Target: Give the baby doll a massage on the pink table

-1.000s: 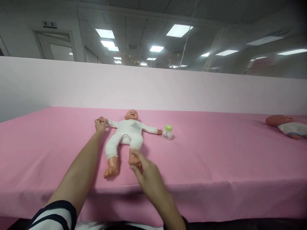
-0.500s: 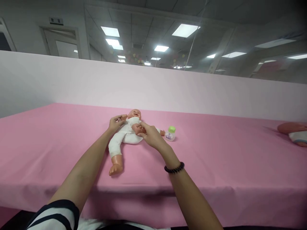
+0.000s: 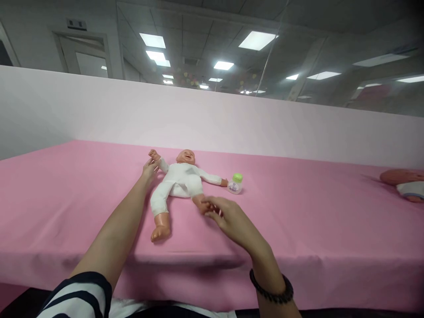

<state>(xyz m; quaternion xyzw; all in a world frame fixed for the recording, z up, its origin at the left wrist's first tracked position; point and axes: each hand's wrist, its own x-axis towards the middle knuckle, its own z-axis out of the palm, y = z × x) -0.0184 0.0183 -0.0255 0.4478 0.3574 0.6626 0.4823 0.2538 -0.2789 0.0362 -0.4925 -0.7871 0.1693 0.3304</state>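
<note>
A baby doll [image 3: 180,179] in a white suit lies on its back on the pink-covered table [image 3: 298,221], its head toward the wall. At the doll's raised arm on the left is my left hand [image 3: 150,168], fingers closed around the forearm just below the doll's hand. My right hand [image 3: 228,216] pinches the toes of the doll's foot [image 3: 202,204] on the right side, between thumb and fingers. The doll's other leg rests straight on the cloth. Its other arm stretches out to the right, its hand against a small clear jar [image 3: 235,185] with a green lid.
At the far right edge lies part of a second doll [image 3: 402,182] with white and blue clothing. A low white wall [image 3: 212,121] runs along the back of the table, with glass [image 3: 212,48] above it reflecting ceiling lights.
My right hand has brought the doll's foot down from its chest toward me. My left hand has moved outward to the left with the doll's arm.
</note>
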